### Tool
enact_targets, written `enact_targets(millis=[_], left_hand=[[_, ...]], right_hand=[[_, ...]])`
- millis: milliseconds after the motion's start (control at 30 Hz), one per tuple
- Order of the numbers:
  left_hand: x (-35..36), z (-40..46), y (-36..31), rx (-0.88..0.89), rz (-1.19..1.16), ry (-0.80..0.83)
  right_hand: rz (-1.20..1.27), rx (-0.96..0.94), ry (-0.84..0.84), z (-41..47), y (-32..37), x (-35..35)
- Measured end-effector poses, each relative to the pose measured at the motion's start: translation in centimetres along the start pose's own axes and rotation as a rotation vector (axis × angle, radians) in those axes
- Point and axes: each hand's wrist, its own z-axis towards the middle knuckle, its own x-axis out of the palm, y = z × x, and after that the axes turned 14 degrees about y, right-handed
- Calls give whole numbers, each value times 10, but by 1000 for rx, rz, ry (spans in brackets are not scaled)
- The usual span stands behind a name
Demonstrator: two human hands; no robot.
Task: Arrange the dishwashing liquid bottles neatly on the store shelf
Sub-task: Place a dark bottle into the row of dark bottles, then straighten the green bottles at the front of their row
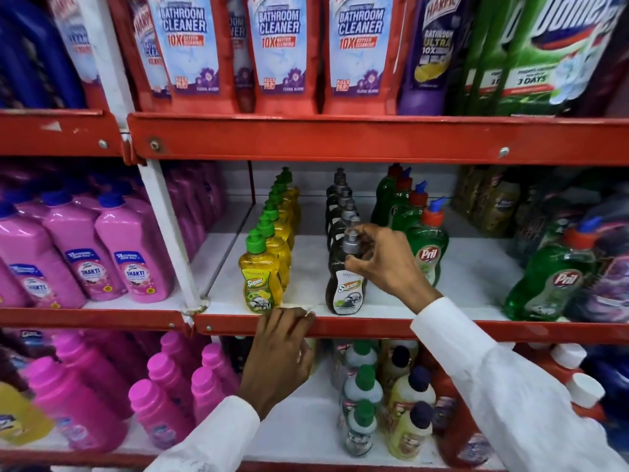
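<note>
On the middle shelf [340, 327] stand three rows of dishwashing liquid bottles running front to back. The yellow bottles with green caps [260, 282] form the left row. Dark bottles with grey caps [345, 287] make the middle row. Green Pril bottles with red caps [427, 248] line up on the right. My right hand [381, 264] grips the neck of the front dark bottle, thumb and fingers around it just below the grey cap. My left hand [280, 352] rests on the red front lip of the shelf, fingers curled over its edge, below the front yellow bottle.
A larger green Pril bottle [548, 277] leans at the shelf's right front. Pink bottles [132, 260] fill the left bay. Red bathroom cleaner pouches [279, 52] stand on the shelf above. Mixed bottles [360, 400] crowd the shelf below.
</note>
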Motion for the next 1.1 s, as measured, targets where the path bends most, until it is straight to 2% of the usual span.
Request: enact_targets(millis=[233,300,433,600,867,1100], left_hand=[[7,9,-35,21,32,68],[10,12,-47,14,51,102],[20,19,-69,27,77,110],[29,29,-92,59,109,96],[35,35,-104,19,116,99],[35,35,-103,23,119,87]], right_hand=[[92,3,-114,-25,-16,2],[139,13,-233,-48,-34,8],[203,116,-602,-98,-80,26],[91,321,-819,-119,-140,15],[142,525,-841,-110,-204,-29],[142,457,-830,-105,-197,-47]])
